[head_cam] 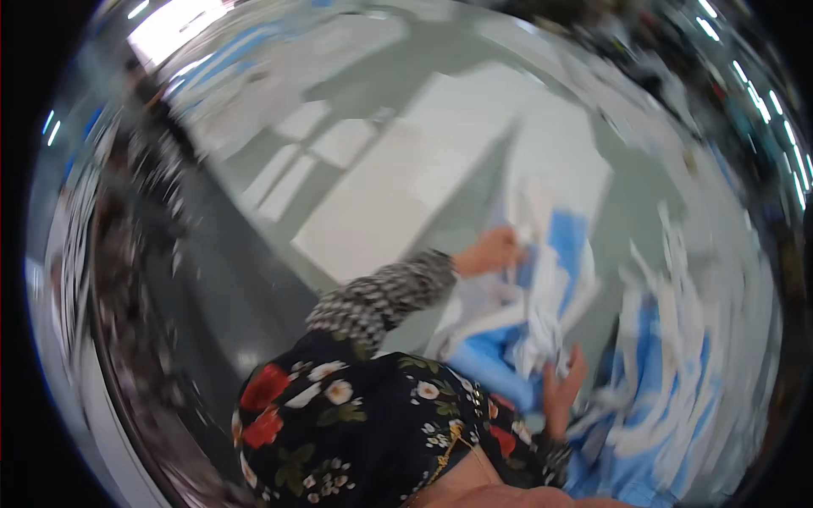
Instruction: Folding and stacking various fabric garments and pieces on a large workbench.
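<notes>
A blue-and-white fabric piece (568,247) lies before me on the greenish-grey tabletop (473,184), partly folded and blurred by motion. My left hand (492,251) pinches it at its left side, fingers drawn together. Nearer my body, bunched white cloth (540,343) sits between the thumb and fingers of my right hand (564,387). Below that bunch, a blue fold (492,362) of the piece hangs close to my floral top. The exact finger contact on the right is blurred.
Flat white panels (406,184) are spread over the table's middle. A heap of blue-and-white fabric (660,381) is at my right, and more fabric (235,57) lies at the far left. A blurred person (155,108) stands beyond the table's left edge, above a dark floor (248,286).
</notes>
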